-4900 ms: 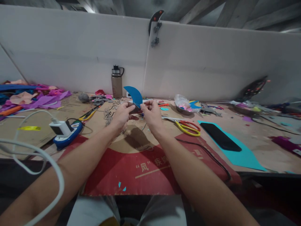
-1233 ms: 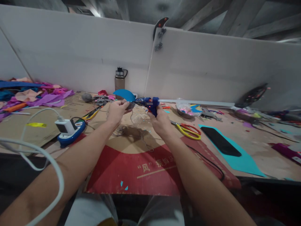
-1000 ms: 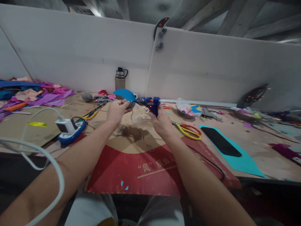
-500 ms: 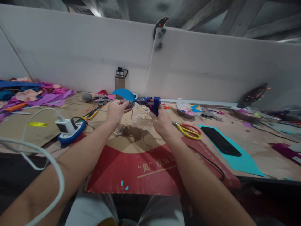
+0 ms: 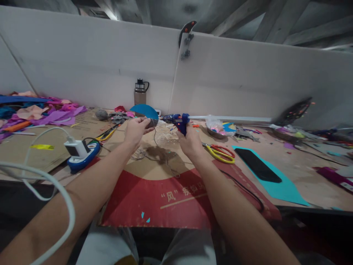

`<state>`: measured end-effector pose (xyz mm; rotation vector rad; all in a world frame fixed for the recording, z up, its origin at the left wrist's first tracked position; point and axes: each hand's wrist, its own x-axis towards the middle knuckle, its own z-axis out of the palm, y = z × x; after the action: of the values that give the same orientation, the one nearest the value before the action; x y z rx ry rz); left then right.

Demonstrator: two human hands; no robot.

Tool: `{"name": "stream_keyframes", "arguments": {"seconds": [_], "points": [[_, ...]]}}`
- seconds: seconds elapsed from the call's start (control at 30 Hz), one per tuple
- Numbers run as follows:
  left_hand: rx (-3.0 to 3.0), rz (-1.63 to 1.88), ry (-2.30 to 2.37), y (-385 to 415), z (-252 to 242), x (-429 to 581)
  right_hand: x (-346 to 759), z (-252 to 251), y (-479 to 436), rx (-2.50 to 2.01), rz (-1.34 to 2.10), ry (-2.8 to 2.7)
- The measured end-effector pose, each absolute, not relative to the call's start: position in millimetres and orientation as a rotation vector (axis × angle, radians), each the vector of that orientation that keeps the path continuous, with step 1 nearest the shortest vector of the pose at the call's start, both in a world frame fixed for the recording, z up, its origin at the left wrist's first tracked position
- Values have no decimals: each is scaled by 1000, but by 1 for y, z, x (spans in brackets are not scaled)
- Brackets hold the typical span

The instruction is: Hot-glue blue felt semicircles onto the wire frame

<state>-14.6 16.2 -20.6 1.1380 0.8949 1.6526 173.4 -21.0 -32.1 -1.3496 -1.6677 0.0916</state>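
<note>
Pinched in the fingers of my left hand [image 5: 137, 130] is a curved blue piece [image 5: 145, 109] with a grey underside; its material I cannot make out. A thin grey cord [image 5: 154, 138] hangs from it down to the cardboard. My right hand [image 5: 191, 141] is wrapped round the handle of a blue glue gun [image 5: 178, 119]. The gun's nozzle points left and is at or very near the right edge of the blue piece; whether they touch I cannot tell. A loose tangle of cord [image 5: 139, 154] lies below on the red and tan cardboard [image 5: 132, 206].
Scissors [image 5: 220, 152] with red and yellow handles lie right of my right hand. Further right, a black phone [image 5: 257, 165] rests on a turquoise sheet [image 5: 292, 193]. At left are a blue power strip [image 5: 82, 160] and white cable [image 5: 66, 198]. A bottle [image 5: 140, 94] stands behind.
The blue piece has turned slightly, so more of its face shows. The glue gun stays in my right hand, tilted a little differently, close to the piece's edge.
</note>
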Motion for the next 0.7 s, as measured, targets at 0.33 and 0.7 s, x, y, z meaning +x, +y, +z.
{"name": "stream_keyframes", "arguments": {"seconds": [0.33, 0.7], "points": [[1215, 1631, 919, 10, -20, -7, 201, -69, 29, -1737, 347, -1585], [1806, 1748, 1164, 1, -21, -7, 122, -38, 0, -983, 1002, -1301]]}}
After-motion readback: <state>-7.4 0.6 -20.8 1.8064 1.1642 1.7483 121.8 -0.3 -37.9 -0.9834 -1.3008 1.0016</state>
